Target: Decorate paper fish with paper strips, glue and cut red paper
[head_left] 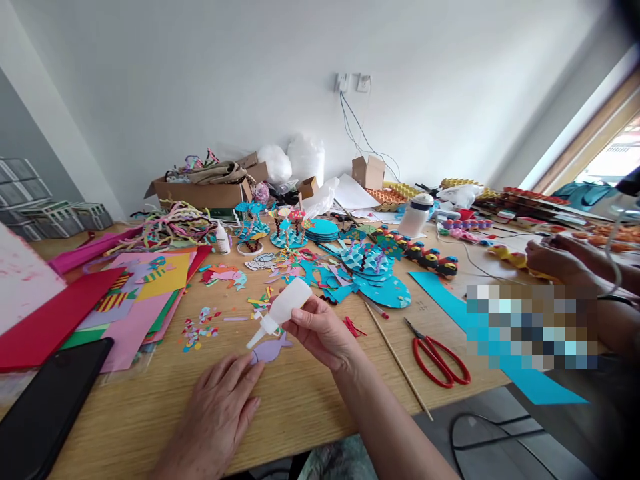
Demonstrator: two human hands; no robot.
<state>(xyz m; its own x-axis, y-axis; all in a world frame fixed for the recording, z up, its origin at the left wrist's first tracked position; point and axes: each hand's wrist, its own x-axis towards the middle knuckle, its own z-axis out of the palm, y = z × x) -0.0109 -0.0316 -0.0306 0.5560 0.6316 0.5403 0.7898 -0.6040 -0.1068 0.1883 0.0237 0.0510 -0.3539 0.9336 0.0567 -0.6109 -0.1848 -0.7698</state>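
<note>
My right hand [320, 328] is closed around a white squeeze glue bottle [291, 300], tilted with its nozzle pointing down to the left. Below the nozzle lies a small purple paper fish [270, 351] on the wooden table. With fingers stretched out flat, my left hand [223, 393] rests on the table, its fingertips at the fish's left end. Whether the nozzle touches the fish I cannot tell. Small coloured paper bits [197, 330] are scattered to the left of the fish, and a thin purple paper strip [235, 319] lies just beyond it.
Red-handled scissors [440, 360] and a wooden stick [397, 357] lie to the right, near a blue paper strip [450, 313]. A black phone [50, 407] and coloured paper sheets [135, 320] are at left. Another person's hands [565, 260] work at far right. Finished paper crafts [367, 263] crowd the back.
</note>
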